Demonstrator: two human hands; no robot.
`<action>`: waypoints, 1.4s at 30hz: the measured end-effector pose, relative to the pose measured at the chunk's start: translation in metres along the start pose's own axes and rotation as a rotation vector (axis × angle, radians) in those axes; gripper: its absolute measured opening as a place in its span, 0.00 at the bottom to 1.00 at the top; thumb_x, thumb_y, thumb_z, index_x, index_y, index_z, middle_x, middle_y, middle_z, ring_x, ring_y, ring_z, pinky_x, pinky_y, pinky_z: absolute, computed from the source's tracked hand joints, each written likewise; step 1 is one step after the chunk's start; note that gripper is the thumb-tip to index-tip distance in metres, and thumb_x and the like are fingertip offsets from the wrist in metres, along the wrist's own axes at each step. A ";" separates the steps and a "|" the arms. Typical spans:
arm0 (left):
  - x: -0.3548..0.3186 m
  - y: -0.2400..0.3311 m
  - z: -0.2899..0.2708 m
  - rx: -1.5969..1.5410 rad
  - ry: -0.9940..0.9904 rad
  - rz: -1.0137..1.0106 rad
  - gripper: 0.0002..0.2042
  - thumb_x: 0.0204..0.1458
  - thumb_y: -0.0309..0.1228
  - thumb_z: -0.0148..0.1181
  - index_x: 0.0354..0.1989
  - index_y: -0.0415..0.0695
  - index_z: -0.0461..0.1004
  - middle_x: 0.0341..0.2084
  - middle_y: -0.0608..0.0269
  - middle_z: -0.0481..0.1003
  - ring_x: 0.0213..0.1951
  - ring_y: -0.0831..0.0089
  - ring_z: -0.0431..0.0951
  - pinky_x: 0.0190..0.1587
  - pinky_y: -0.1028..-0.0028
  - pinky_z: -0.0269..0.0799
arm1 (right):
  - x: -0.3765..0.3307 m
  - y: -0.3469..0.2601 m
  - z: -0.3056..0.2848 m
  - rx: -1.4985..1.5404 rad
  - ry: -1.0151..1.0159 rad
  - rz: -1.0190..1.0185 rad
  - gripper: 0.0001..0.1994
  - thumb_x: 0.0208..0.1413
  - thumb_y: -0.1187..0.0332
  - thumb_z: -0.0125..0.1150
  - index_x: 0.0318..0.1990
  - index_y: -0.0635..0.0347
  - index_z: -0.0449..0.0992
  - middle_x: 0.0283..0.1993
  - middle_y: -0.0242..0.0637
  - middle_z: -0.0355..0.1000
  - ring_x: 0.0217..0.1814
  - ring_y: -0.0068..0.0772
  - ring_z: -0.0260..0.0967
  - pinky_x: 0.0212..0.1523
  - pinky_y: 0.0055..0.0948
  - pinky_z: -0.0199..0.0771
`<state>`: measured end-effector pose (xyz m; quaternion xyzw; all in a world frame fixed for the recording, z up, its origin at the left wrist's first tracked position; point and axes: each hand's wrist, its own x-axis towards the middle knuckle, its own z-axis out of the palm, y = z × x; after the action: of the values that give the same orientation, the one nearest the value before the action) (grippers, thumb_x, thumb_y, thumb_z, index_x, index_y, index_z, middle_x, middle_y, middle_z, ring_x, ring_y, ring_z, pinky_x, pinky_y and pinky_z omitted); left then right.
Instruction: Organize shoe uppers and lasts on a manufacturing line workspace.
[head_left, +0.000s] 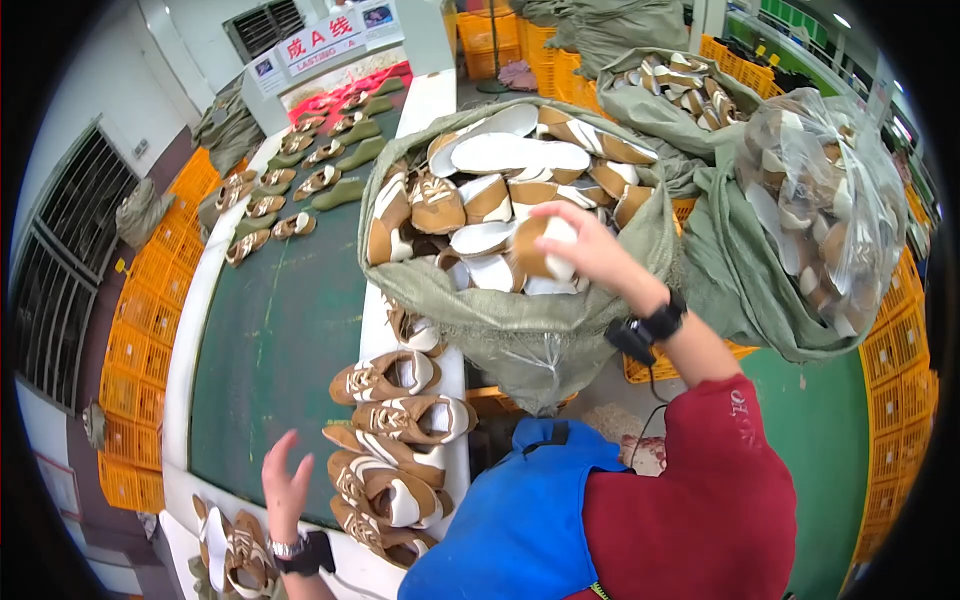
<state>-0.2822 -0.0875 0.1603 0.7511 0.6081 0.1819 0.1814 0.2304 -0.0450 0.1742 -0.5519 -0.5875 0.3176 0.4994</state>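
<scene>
My right hand (pixel 590 250) is closed on the heel end of a brown and white shoe upper (pixel 528 246), slightly blurred. It is over the mouth of a big green woven sack (pixel 520 345) heaped with similar brown and white uppers (pixel 437 204). Some lie with white soles up. Over the near end of the green conveyor belt (pixel 275 380), my left hand (pixel 285 480) is raised with its fingers apart and nothing in it. Between my hands, a row of brown and white shoe uppers (pixel 410 418) lies along the belt's white edge, toes pointing left.
Farther up the belt are green shoe lasts (pixel 338 194) and more uppers. Another pair of uppers (pixel 245 555) sits near my left wrist. At right stand a second sack (pixel 670 125) and a clear plastic bag (pixel 830 210) of uppers. Orange crates (pixel 135 375) line both sides.
</scene>
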 end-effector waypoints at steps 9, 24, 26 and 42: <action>0.057 0.153 0.082 -1.201 -0.227 0.023 0.34 0.54 0.37 0.55 0.65 0.44 0.44 0.57 0.54 0.61 0.55 0.65 0.65 0.58 0.67 0.60 | -0.070 -0.067 0.139 -0.580 -0.686 -0.913 0.12 0.47 0.67 0.52 0.42 0.50 0.68 0.25 0.34 0.64 0.29 0.35 0.67 0.30 0.33 0.65; -0.068 0.011 0.029 -1.466 0.658 -0.325 0.31 0.50 0.31 0.60 0.60 0.38 0.52 0.51 0.57 0.66 0.52 0.70 0.68 0.54 0.70 0.65 | -0.031 0.003 0.126 0.021 -0.150 -0.200 0.05 0.54 0.77 0.54 0.37 0.66 0.73 0.35 0.34 0.71 0.36 0.22 0.67 0.39 0.20 0.67; -0.111 -0.040 0.030 -1.239 0.735 -0.544 0.34 0.47 0.30 0.63 0.60 0.37 0.51 0.51 0.55 0.65 0.50 0.70 0.69 0.52 0.71 0.67 | -0.029 0.014 0.116 0.053 -0.161 -0.094 0.05 0.55 0.76 0.53 0.38 0.66 0.72 0.35 0.31 0.70 0.37 0.18 0.66 0.38 0.18 0.66; -0.214 -0.200 0.082 0.530 0.326 -1.165 0.26 0.46 0.33 0.52 0.58 0.58 0.62 0.60 0.54 0.55 0.63 0.51 0.50 0.59 0.44 0.45 | -0.050 -0.039 0.198 -0.016 -0.559 -0.379 0.03 0.51 0.80 0.53 0.33 0.68 0.71 0.30 0.36 0.69 0.30 0.24 0.66 0.34 0.21 0.67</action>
<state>-0.4527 -0.2621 -0.0203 0.2813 0.9589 0.0095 -0.0351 0.0263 -0.0654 0.1388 -0.3282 -0.7964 0.3534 0.3647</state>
